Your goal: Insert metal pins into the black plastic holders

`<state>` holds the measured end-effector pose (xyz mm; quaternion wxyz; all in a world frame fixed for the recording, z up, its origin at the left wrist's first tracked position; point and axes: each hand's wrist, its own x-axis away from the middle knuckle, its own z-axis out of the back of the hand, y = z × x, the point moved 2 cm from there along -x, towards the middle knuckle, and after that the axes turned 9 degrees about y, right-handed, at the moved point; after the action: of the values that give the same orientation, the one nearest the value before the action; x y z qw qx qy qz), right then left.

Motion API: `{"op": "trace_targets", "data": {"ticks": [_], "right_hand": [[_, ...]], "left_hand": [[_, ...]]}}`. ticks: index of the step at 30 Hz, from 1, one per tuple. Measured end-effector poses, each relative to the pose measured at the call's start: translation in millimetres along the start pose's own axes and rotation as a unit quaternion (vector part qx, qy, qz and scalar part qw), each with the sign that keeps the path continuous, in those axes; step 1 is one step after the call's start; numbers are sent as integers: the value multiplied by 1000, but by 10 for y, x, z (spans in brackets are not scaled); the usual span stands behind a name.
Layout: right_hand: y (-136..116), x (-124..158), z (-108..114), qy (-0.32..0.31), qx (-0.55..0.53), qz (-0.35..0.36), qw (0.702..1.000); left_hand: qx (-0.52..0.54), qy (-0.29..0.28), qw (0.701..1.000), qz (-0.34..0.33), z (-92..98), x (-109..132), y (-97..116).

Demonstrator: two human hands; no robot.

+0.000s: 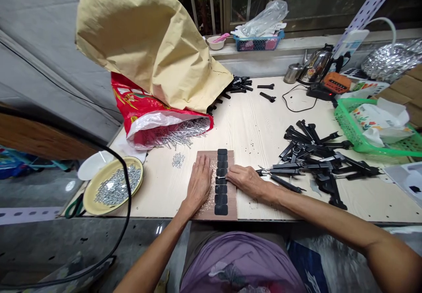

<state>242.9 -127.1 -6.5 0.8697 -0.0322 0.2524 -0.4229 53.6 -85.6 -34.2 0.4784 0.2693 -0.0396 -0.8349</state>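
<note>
A brown board (203, 216) lies at the table's near edge, with a column of black rounded-square pads (220, 189) down it and small pale specks on its left part. My left hand (199, 179) rests flat on the board's left side, fingers together and stretched forward. From the right, my right hand (245, 180) reaches over the board with its fingers closed in a pinch. A thin, shiny metal rod (221, 177) sticks out of this pinch to the left, across one of the middle pads. The rest of the rod is hidden by the fingers.
Black plastic parts (316, 161) are heaped at right, near a green basket (362, 146). At left stand a yellow bowl (86, 196) of small metal pieces and a red bag (123, 93) spilling metal pins (178, 132). A black cable (127, 187) loops in front of the bowl.
</note>
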Motion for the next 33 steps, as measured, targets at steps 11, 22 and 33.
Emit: {"op": "trace_targets", "data": {"ticks": [11,22,33], "right_hand": [[28,-47,97,30,-74,-136,988],[108,66,248,-4,5,-168,986],[429,-53,14,-88,201,-183,958]], "left_hand": [[175,49,983,-9,254,-20,238],[234,28,969,71,196,-200,112],[236,70,960,136,204,-195,90]]}}
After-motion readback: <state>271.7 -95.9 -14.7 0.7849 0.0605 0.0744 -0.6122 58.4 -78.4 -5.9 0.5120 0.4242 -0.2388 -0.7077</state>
